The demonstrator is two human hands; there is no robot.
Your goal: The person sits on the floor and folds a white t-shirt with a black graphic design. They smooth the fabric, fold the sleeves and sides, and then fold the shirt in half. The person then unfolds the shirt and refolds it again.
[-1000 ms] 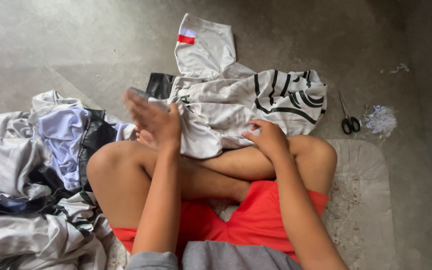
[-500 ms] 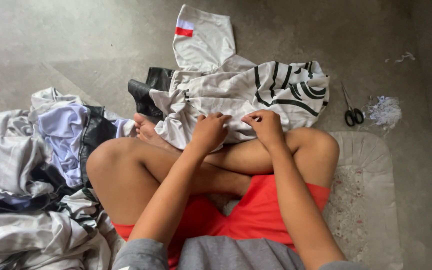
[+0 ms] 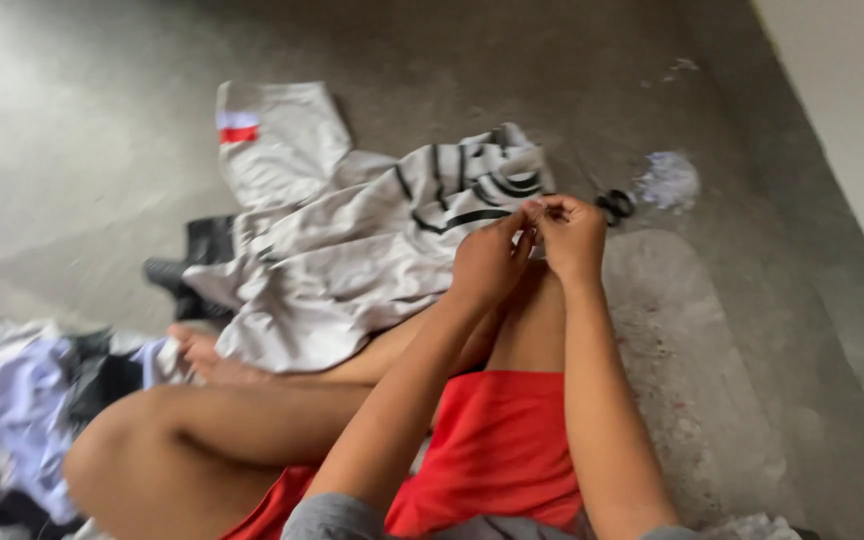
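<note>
While the person sits cross-legged, the left hand (image 3: 489, 262) and right hand (image 3: 570, 235) pinch one edge of a white shirt (image 3: 352, 265) with black stripes, draped over the shins; it looks light, soft and floppy, best gripped at a hem; scissors (image 3: 614, 205) lie near on the grey concrete floor (image 3: 82, 170); more clothes (image 3: 22, 410) are heaped at the left.

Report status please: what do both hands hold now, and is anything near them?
Left hand and right hand together, pinching edge of white striped garment. Scissors just beyond on floor. Picture blurred.
</note>
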